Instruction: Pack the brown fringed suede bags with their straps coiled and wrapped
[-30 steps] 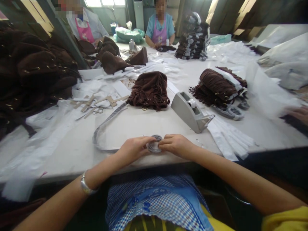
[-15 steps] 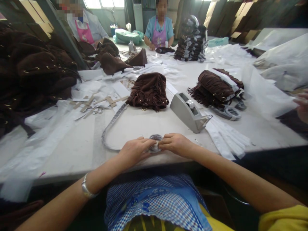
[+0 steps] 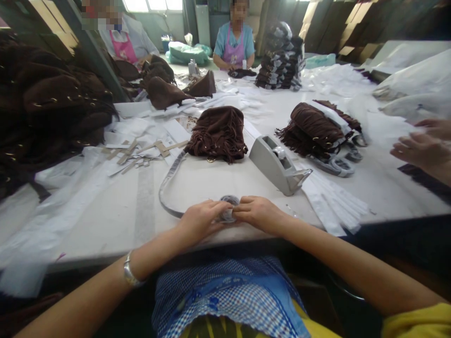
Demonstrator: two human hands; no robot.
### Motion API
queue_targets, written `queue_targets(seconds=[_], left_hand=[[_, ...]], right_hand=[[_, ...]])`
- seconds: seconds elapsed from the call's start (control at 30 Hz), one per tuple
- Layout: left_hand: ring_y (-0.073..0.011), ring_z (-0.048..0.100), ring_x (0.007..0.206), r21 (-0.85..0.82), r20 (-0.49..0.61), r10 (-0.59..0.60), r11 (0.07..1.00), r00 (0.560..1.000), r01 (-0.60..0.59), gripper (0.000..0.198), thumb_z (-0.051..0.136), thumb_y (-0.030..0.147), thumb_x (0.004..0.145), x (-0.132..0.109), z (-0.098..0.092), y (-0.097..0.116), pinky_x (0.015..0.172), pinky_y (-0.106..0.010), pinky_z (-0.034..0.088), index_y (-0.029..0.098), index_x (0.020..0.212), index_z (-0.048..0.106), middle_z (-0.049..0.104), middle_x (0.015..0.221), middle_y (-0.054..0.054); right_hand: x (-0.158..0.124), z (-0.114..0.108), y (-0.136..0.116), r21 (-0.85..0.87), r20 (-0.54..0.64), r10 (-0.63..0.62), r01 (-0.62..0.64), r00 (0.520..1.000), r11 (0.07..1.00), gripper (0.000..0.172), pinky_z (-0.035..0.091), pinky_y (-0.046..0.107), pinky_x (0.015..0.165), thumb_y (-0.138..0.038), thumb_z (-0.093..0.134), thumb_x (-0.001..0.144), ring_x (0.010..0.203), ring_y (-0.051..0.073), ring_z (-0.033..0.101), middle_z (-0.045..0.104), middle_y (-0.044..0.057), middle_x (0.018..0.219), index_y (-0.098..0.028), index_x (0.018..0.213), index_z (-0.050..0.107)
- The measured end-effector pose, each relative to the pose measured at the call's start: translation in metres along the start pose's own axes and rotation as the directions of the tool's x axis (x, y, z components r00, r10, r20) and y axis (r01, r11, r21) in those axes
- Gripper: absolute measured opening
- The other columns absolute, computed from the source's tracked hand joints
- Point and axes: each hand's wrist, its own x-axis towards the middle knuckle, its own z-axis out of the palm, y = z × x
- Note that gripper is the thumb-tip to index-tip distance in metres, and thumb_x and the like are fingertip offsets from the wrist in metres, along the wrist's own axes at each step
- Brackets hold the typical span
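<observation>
My left hand (image 3: 199, 219) and my right hand (image 3: 256, 212) meet at the near table edge, fingers pinched on a coiled roll of grey strap (image 3: 229, 209). The loose length of the grey strap (image 3: 168, 183) curves left and away up to a brown fringed bag (image 3: 218, 133) lying in the middle of the table. A silver bracelet (image 3: 128, 272) sits on my left wrist.
A grey tape dispenser (image 3: 278, 164) stands right of my hands, with white paper strips (image 3: 334, 202) beside it. More brown fringed bags (image 3: 317, 126) lie right, and dark bags (image 3: 45, 108) pile left. Another person's hand (image 3: 419, 150) reaches in at right. Two people sit at the far end.
The loop of loose strap has drawn in toward my hands as the coil grows. Another person's hand has come further into view at the right edge.
</observation>
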Motion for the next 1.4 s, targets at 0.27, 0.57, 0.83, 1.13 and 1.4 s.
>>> queue_targets(seconds=[0.27, 0.57, 0.83, 1.13, 1.4], left_hand=[[-0.0187, 0.064, 0.099, 0.12, 0.247, 0.353, 0.913, 0.902, -0.39, 0.035, 0.058, 0.018, 0.092, 0.025, -0.039, -0.033, 0.085, -0.029, 0.049, 0.029, 0.124, 0.059, 0.071, 0.118, -0.002], [-0.0155, 0.067, 0.081, -0.047, 0.196, 0.237, 0.972, 0.952, -0.232, 0.017, 0.065, 0.013, 0.083, 0.049, -0.027, -0.024, 0.07, -0.023, 0.046, 0.024, 0.096, 0.069, 0.073, 0.089, 0.001], [-0.0175, 0.07, 0.082, -0.079, 0.05, -0.032, 0.996, 0.998, 0.036, 0.026, 0.069, 0.022, 0.082, 0.015, -0.007, 0.011, 0.07, -0.025, 0.052, 0.021, 0.108, 0.064, 0.074, 0.097, -0.001], [-0.0178, 0.068, 0.095, 0.231, 0.191, 0.423, 0.858, 0.886, -0.46, 0.042, 0.054, 0.01, 0.091, 0.032, -0.036, -0.041, 0.079, -0.028, 0.053, 0.025, 0.13, 0.055, 0.072, 0.117, -0.005], [-0.0169, 0.065, 0.086, 0.176, 0.147, 0.362, 0.906, 0.921, -0.384, 0.027, 0.051, 0.009, 0.092, 0.038, -0.023, -0.024, 0.074, -0.025, 0.051, 0.019, 0.114, 0.062, 0.07, 0.093, -0.007]], right_hand=[[-0.002, -0.013, 0.035, 0.042, 0.136, -0.174, 0.17, 0.975, 0.985, 0.023, 0.049, 0.03, 0.078, -0.017, 0.051, 0.098, 0.086, 0.016, 0.059, 0.071, 0.003, 0.109, -0.02, 0.107, 0.072], [-0.005, -0.015, 0.024, -0.059, 0.086, 0.0, 0.005, 0.996, 0.998, 0.029, 0.049, 0.029, 0.076, -0.019, 0.058, 0.094, 0.089, 0.018, 0.061, 0.069, 0.007, 0.117, -0.019, 0.122, 0.064], [-0.005, -0.001, 0.005, -0.032, 0.015, 0.059, -0.059, 0.998, 0.998, 0.017, 0.048, 0.028, 0.073, -0.021, 0.058, 0.095, 0.084, 0.017, 0.06, 0.072, 0.003, 0.105, -0.02, 0.105, 0.071], [-0.009, -0.011, 0.047, 0.039, 0.064, -0.234, 0.232, 0.97, 0.972, 0.025, 0.05, 0.028, 0.082, -0.013, 0.049, 0.097, 0.093, 0.017, 0.061, 0.069, 0.004, 0.117, -0.018, 0.112, 0.069], [-0.006, -0.021, 0.026, -0.097, 0.152, 0.001, 0.014, 0.988, 0.995, 0.03, 0.052, 0.031, 0.078, -0.014, 0.058, 0.094, 0.091, 0.018, 0.062, 0.066, 0.005, 0.125, -0.022, 0.122, 0.065]])
